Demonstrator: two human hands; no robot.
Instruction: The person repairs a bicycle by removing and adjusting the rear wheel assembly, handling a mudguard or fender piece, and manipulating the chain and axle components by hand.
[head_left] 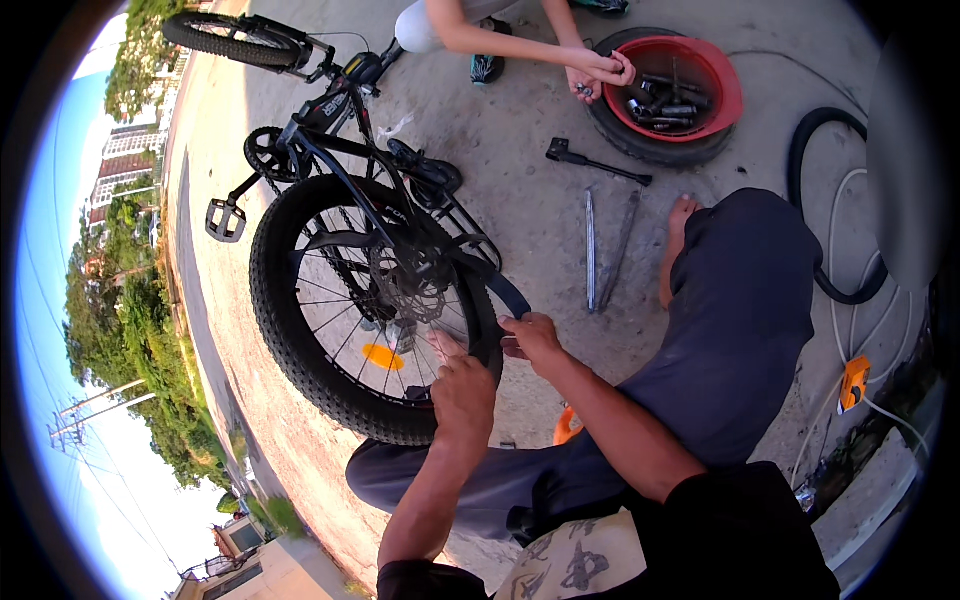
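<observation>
A black fat-tyre bicycle point(330, 140) lies in front of me, with its spoked wheel point(335, 310) nearest. The wheel has a knobby tyre point(275, 330), a disc brake rotor point(410, 290) and an orange reflector point(382, 357). My left hand point(464, 395) is closed on the near edge of the tyre; its fingertips are partly hidden. Just right of it, my right hand point(533, 340) pinches a flat, dark rubber strip point(508, 294) that runs out from the wheel by the frame. Whether the strip is an inner tube I cannot tell.
Another person's hands point(600, 75) hold small metal pieces beside a red basin point(725, 90) of sockets, set on a tyre point(640, 150). A black wrench point(600, 163) and two metal bars point(590, 250) lie on the ground. A black hose point(797, 170) and orange box point(853, 384) are right.
</observation>
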